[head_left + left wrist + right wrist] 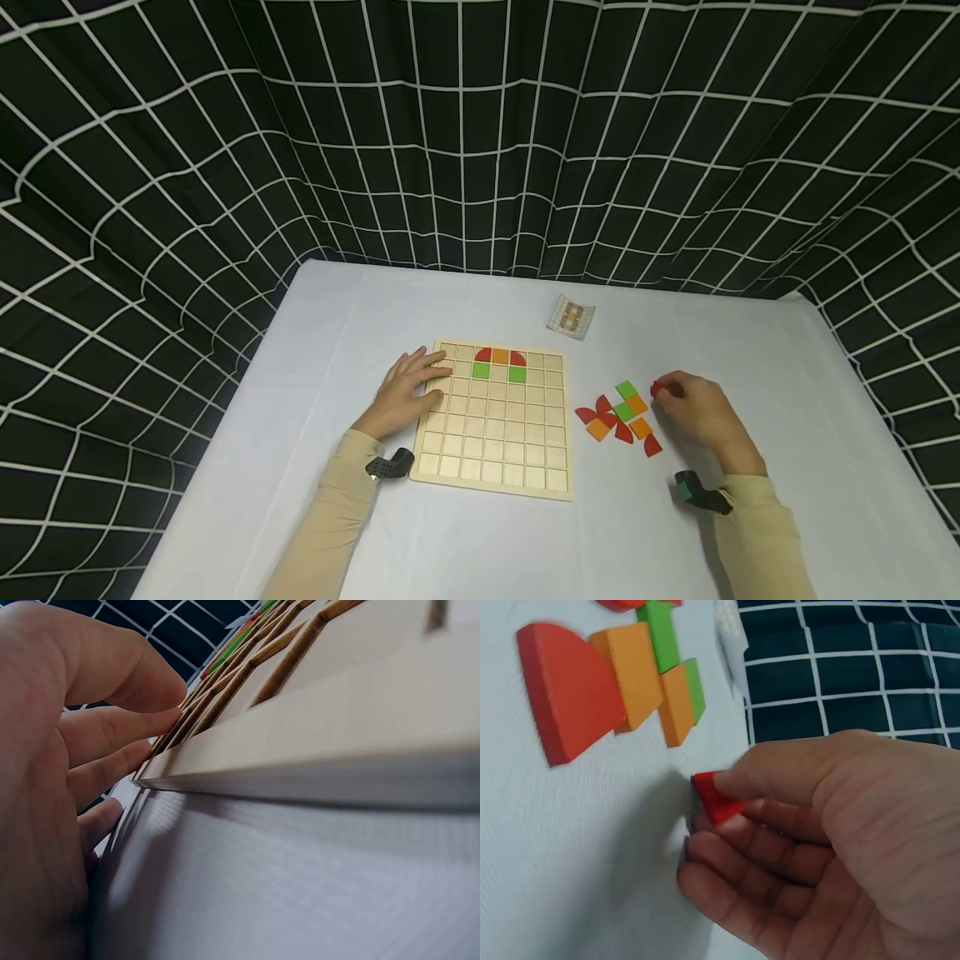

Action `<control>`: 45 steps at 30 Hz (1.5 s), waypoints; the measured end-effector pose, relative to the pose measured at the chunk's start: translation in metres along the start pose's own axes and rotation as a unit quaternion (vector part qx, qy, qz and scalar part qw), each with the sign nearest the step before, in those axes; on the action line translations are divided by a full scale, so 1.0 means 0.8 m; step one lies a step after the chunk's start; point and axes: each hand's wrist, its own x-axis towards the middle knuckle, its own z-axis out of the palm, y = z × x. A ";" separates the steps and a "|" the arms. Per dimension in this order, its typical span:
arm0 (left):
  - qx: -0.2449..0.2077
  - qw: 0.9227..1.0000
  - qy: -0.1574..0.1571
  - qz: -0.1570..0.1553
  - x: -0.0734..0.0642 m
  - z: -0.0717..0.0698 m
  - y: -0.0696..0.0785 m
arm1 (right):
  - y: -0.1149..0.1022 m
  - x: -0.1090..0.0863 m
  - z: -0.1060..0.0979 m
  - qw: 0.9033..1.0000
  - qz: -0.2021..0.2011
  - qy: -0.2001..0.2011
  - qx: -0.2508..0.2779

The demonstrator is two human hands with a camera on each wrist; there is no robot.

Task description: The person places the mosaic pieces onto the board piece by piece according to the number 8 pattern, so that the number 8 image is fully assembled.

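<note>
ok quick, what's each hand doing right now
Left hand: open, fingers resting on the wooden board.
Right hand: pinching a red piece.

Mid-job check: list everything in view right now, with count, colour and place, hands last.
wooden grid board: 1, pale wood, middle of the table, under the left hand's fingers.
placed pieces: 5 in the board's top rows: two red quarter-rounds, one orange square, two green squares.
loose pieces: about nine, red, orange and green, in a cluster right of the board.
red piece: 1, pinched in the right hand.
pattern card: 1, small, pale with coloured marks, behind the board.
tablecloth: 1, white.
backdrop: black cloth with a white grid, on three sides.
left hand: fingers flat on the board's left edge.
right hand: beside the cluster, pinching the red piece.
</note>
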 end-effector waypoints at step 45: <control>0.002 1.000 -0.007 -0.009 0.001 0.000 0.000 | -0.133 -0.003 0.001 0.972 -0.154 0.002 0.180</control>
